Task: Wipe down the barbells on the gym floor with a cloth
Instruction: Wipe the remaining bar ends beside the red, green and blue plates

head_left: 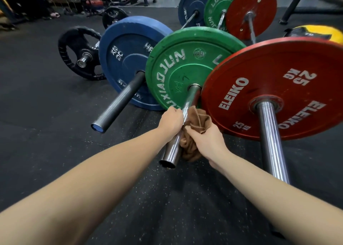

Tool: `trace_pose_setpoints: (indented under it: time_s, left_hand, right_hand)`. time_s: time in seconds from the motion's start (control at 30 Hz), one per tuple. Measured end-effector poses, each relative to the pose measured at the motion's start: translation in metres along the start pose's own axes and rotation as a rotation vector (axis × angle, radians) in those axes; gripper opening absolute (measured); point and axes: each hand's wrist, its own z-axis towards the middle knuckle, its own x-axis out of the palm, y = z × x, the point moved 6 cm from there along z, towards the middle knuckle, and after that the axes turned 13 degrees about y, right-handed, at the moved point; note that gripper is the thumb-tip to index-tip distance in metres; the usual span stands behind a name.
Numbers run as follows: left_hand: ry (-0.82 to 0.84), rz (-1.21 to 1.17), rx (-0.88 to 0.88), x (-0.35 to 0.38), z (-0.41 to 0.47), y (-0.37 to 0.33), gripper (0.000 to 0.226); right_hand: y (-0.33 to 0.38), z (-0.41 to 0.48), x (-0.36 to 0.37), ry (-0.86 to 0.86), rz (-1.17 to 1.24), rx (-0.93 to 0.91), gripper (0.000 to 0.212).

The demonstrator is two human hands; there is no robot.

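Centre of frame: the left hand wraps its fingers round the chrome sleeve of one barbell, just below the green plate. The right hand holds the brown cloth bunched against the sleeve's right side, fingers curled into the fabric, their tips hidden. Likely risks: the bar rests on round plates on the rubber floor, so a hard stroke could roll it toward the red plate at right, just beside the right hand. The cloth's loose tail under the sleeve could snag, or leave the underside unwiped.
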Motion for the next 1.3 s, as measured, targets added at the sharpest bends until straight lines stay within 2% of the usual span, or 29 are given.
trace_pose_setpoints:
  time_s: [0.1,0.27,0.33,0.47,0.63,0.73,0.9,0.97,1.07,1.2,1.3]
  left_hand:
    - [-0.029,-0.035,-0.013,0.000,0.004,0.004,0.033]
    - [-0.031,0.019,-0.022,0.001,-0.001,0.001,0.034]
    - [0.033,0.056,-0.008,0.000,-0.001,-0.005,0.038]
    - [0.176,0.120,0.010,-0.015,0.001,-0.014,0.029]
    - [0.264,0.094,-0.012,-0.023,-0.004,0.006,0.045]
    - [0.356,0.096,-0.094,-0.026,-0.001,0.004,0.049]
    - [0.443,0.075,-0.204,-0.026,0.002,-0.001,0.047]
    - [0.454,0.045,-0.230,-0.021,0.001,0.003,0.050]
    - [0.454,0.020,-0.232,-0.021,-0.001,0.008,0.051]
    - [0.456,-0.001,-0.217,-0.022,-0.005,0.007,0.058]
    - [0.450,0.023,-0.199,-0.023,-0.008,0.004,0.054]
  right_hand:
    - [-0.010,-0.021,0.009,0.054,0.056,0.014,0.024]
    - [-0.002,-0.002,0.000,0.004,0.049,0.026,0.023]
    - [0.003,0.006,-0.003,-0.013,0.063,0.021,0.027]
    - [0.002,0.001,-0.001,-0.014,0.044,0.018,0.021]
    - [-0.013,-0.031,0.011,0.045,0.057,0.040,0.024]
    - [-0.013,-0.038,0.011,0.090,0.051,0.037,0.027]
    - [-0.004,-0.013,0.005,0.006,0.062,0.073,0.022]
    - [-0.005,-0.008,0.005,-0.004,0.114,0.095,0.024]
    - [-0.006,-0.020,0.011,-0.030,0.067,0.100,0.027]
    - [-0.016,-0.058,0.031,0.026,0.023,0.102,0.016]
    - [-0.019,-0.062,0.032,0.052,0.009,0.103,0.016]
